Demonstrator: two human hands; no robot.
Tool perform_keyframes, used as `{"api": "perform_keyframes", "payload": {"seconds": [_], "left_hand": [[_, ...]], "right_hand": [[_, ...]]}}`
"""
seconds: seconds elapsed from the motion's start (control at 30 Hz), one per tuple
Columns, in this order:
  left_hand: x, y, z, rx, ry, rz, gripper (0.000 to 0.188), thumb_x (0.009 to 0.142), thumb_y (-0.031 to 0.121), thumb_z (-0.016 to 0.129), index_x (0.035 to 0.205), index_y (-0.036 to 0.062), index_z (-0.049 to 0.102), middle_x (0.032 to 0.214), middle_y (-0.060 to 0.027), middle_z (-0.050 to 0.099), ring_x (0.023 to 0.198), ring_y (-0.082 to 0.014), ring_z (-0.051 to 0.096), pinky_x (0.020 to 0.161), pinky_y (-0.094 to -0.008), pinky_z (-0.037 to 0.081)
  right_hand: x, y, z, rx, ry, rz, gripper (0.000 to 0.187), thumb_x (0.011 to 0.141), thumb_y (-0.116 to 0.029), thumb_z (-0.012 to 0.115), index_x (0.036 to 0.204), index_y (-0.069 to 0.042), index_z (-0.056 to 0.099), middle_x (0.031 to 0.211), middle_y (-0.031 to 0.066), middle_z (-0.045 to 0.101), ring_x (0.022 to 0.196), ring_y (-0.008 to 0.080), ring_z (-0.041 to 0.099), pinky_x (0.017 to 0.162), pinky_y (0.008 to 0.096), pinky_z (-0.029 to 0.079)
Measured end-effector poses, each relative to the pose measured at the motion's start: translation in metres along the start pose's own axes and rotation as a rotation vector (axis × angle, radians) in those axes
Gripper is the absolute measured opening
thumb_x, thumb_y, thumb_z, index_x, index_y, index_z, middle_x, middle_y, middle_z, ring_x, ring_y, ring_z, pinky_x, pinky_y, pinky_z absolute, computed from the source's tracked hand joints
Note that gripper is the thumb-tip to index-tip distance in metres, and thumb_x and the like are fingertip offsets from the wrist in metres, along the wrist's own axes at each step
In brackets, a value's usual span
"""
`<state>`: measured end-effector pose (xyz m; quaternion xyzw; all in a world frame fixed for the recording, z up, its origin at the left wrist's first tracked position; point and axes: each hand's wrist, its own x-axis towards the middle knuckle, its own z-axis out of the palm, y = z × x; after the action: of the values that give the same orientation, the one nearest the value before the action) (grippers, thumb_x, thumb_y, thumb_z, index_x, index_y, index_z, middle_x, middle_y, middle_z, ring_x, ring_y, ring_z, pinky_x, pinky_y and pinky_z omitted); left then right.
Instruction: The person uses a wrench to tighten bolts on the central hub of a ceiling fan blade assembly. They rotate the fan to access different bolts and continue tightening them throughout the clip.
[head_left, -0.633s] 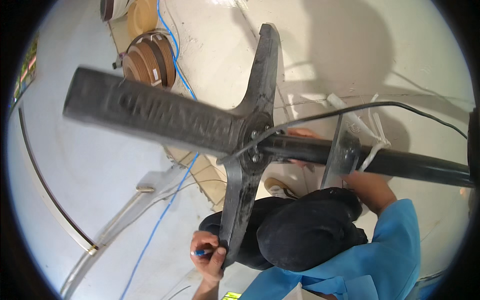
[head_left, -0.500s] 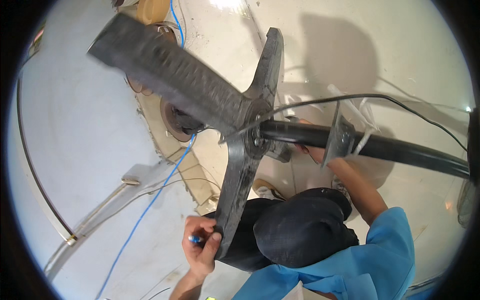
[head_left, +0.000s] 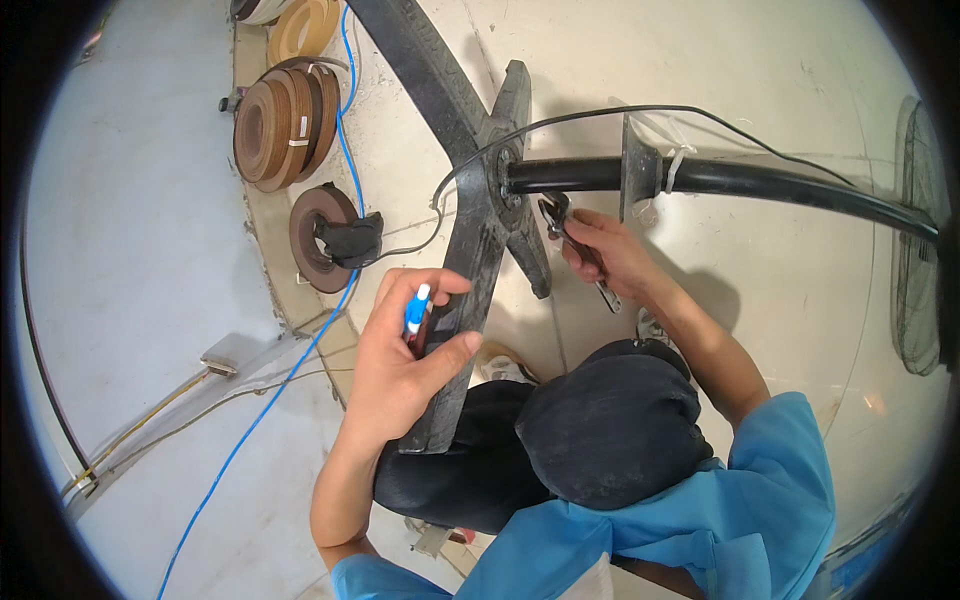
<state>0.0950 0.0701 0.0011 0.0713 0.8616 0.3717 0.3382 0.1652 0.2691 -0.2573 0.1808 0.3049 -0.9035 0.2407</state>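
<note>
A floor-standing fan lies tipped over, its black legged base [head_left: 470,250] turned toward me and its black pole [head_left: 760,180] running to the right. My left hand [head_left: 400,350] curls over the nearest base leg, thumb on one side and fingers on the other. Tucked in its fingers is a blue-and-white pen-like object [head_left: 416,308]. My right hand [head_left: 615,255] grips an adjustable wrench [head_left: 585,250], whose jaws point up beside the pole's joint with the base. A gap separates the jaws from the bolted hub [head_left: 508,185]. The near leg's end lies over my thigh.
The fan's wire cage [head_left: 912,240] is at the far right. A black cord [head_left: 600,115] arches over the pole. Rolls of brown edging [head_left: 285,130] and one roll with a black plug or adapter [head_left: 350,240] lie along the wall. A blue cable [head_left: 270,450] crosses the left side.
My right hand has come out from behind the pole and shows the wrench. The base has turned and shifted, its large leg swinging upward. My left hand has moved up along the near leg.
</note>
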Motion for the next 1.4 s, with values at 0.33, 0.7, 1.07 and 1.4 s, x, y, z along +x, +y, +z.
{"api": "perform_keyframes", "payload": {"seconds": [0.33, 0.7, 1.07, 1.4], "left_hand": [[0.003, -0.013, 0.002, -0.048, -0.049, 0.086, 0.040, 0.083, 0.001, 0.076, 0.120, 0.0040, 0.062, 0.115, -0.0023, 0.054, 0.109, -0.0132, 0.048, 0.098, -0.0270, 0.037], [0.003, -0.010, 0.005, -0.054, -0.012, 0.054, 0.037, 0.082, 0.000, 0.075, 0.118, 0.0054, 0.064, 0.111, -0.0014, 0.054, 0.106, -0.0123, 0.049, 0.097, -0.0261, 0.037], [0.003, -0.003, 0.008, -0.035, -0.005, 0.058, 0.038, 0.080, -0.005, 0.075, 0.116, 0.0011, 0.063, 0.114, -0.0034, 0.055, 0.109, -0.0145, 0.050, 0.101, -0.0288, 0.038], [0.002, -0.005, 0.006, -0.047, 0.003, 0.050, 0.038, 0.081, -0.004, 0.075, 0.117, 0.0031, 0.063, 0.109, -0.0014, 0.056, 0.103, -0.0115, 0.050, 0.094, -0.0258, 0.039]], "right_hand": [[0.029, 0.024, 0.004, 0.080, -0.204, -0.143, 0.031, 0.107, -0.030, 0.054, 0.110, 0.000, 0.060, 0.072, 0.0003, 0.052, 0.052, 0.0050, 0.039, 0.045, 0.0235, 0.025], [0.078, 0.014, -0.031, -0.187, -0.370, -0.272, 0.026, 0.105, -0.029, 0.058, 0.089, -0.009, 0.053, 0.065, -0.0013, 0.048, 0.052, 0.0051, 0.037, 0.047, 0.0236, 0.028], [0.059, 0.025, -0.009, -0.049, -0.257, -0.204, 0.033, 0.106, -0.032, 0.057, 0.099, 0.000, 0.057, 0.061, -0.0046, 0.043, 0.049, 0.0042, 0.033, 0.045, 0.0251, 0.022], [0.042, 0.041, 0.017, 0.282, -0.216, -0.137, 0.034, 0.108, -0.035, 0.055, 0.101, -0.002, 0.056, 0.064, -0.0028, 0.047, 0.048, 0.0049, 0.036, 0.042, 0.0236, 0.026]]}}
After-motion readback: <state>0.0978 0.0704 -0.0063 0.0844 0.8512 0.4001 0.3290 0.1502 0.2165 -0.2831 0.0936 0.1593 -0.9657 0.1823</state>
